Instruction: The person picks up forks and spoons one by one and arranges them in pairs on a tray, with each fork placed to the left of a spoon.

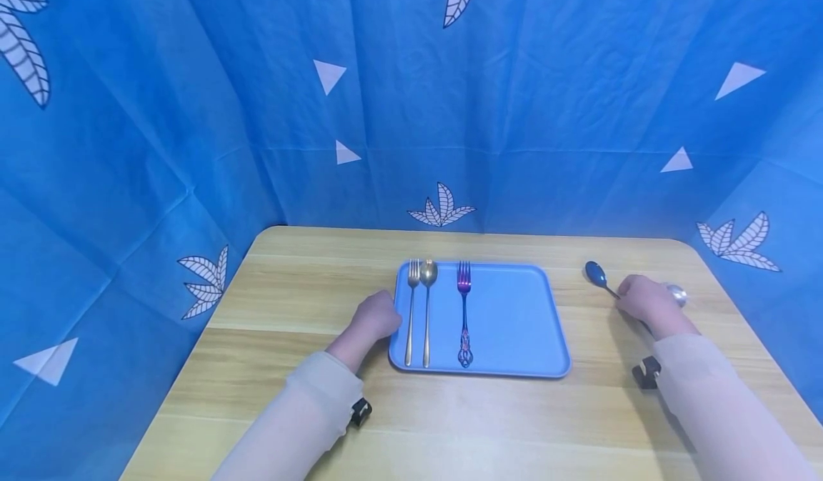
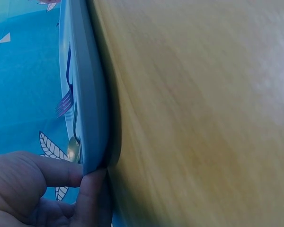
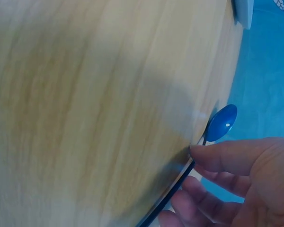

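Firstly, I find the left hand (image 1: 377, 315) nearly closed, thumb and forefinger pinching the near-side rim of the tray (image 1: 514, 316). The tray lies to the right of that hand, flat on the table (image 1: 489, 424). Just right of the pinching fingers, inside the tray, I record a gold fork (image 1: 410, 316) and, close beside it, a gold spoon (image 1: 427, 274); farther from the hand lies a purple fork (image 1: 464, 288). All three have their handles toward the wearer.

Secondly, I note the right hand (image 1: 646, 301) partly closed, well apart from the tray on its right. Thumb and fingers grip the handle of a dark spoon (image 1: 596, 274), its bowl pointing forward and left of the hand. Whether that bowl touches the table I cannot tell. Just right of this hand sits a shiny silver piece (image 1: 677, 294), partly hidden behind it; I cannot determine its kind.
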Motion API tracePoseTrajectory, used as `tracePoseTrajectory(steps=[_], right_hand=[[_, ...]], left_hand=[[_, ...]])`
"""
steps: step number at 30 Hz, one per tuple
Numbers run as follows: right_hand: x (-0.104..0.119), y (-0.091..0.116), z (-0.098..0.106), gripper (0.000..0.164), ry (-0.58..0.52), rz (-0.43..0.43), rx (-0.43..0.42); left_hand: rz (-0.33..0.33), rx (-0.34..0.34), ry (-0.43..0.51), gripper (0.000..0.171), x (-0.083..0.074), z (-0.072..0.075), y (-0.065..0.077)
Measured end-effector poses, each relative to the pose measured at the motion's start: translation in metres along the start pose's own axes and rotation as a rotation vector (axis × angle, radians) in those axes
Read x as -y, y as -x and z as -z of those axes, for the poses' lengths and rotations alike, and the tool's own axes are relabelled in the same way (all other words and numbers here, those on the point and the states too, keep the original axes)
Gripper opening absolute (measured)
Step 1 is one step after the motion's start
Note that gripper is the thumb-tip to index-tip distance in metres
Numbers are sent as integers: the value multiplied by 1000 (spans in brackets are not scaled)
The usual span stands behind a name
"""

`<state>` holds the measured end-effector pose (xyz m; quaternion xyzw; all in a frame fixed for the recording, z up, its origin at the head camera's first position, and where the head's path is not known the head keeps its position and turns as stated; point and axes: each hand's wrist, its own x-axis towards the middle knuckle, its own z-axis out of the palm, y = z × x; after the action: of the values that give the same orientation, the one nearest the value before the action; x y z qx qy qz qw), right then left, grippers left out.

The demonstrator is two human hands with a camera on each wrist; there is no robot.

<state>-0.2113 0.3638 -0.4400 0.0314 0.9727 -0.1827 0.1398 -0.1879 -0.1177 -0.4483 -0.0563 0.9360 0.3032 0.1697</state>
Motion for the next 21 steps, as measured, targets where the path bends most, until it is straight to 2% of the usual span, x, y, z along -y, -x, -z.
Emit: tracePoseTrajectory(steps=[5,12,21], right_hand=[[-1,-5,-2,24,21,36,-3],[-3,-11,-2,26,18,55,32],[-2,-17,4,18,-55,106,112]], left_hand=[[6,-5,-4,17,1,-1,-1],[-3,-4,7,13,3,-3,-3],[-6,-8,12,12,3,-1,-4]])
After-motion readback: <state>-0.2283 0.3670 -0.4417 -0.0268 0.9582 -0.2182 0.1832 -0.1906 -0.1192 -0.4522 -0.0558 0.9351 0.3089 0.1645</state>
